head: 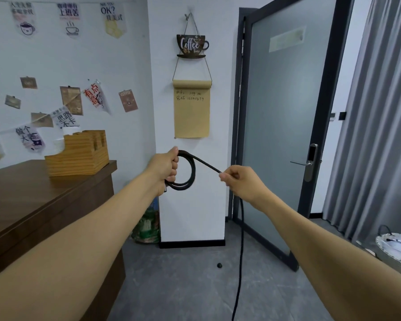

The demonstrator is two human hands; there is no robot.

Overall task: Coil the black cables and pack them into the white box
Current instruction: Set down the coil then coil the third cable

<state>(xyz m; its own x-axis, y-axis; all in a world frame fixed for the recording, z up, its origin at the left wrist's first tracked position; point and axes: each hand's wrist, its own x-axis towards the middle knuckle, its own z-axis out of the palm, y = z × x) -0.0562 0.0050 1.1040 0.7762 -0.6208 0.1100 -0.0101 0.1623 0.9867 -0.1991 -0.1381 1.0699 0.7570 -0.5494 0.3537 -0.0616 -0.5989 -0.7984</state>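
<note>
My left hand (166,169) grips a small coil of black cable (188,181) held up in front of a white pillar. From the coil's top a straight stretch of cable runs right and down to my right hand (237,181), which pinches it between thumb and fingers. Below my right hand the cable hangs down to the grey floor and leaves the view at the bottom edge. The white box is not in view.
A brown wooden counter (33,205) stands at the left with a wooden organiser (79,156) on it. A grey glass door (285,126) is open at the right. A wicker basket (396,251) sits on the floor at far right. A small black object (219,265) lies on the floor.
</note>
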